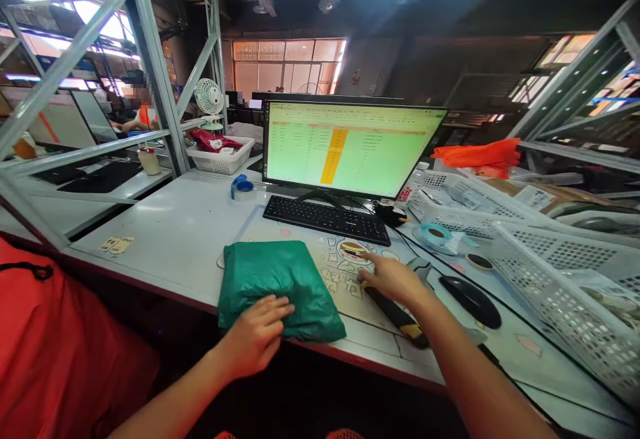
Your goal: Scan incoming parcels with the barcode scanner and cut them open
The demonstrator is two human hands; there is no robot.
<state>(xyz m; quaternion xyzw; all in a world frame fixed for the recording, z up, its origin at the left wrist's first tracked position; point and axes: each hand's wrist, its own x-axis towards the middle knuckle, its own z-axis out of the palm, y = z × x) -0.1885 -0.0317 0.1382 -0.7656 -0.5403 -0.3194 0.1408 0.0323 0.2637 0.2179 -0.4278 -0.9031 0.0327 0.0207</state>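
A puffy green plastic mailing bag (273, 279) lies at the front edge of the desk. My left hand (257, 336) is on its near edge, with the fingers bent over the top and the thumb lower at the edge. My right hand (393, 279) is to the right of the bag, index finger stretched out over the printed desk mat (340, 282), the other fingers loosely bent. Just below it lies a long black-and-yellow tool (390, 309), partly covered by the hand and wrist; its kind is unclear. A black mouse (470, 300) sits beside my right forearm.
A monitor (350, 149) showing a table stands behind a black keyboard (325, 218). White baskets (560, 279) line the right side; another basket (220, 159) stands back left. Tape rolls (436, 234) lie around. Red fabric (55, 352) hangs at left. A person (143, 112) sits beyond the metal frame.
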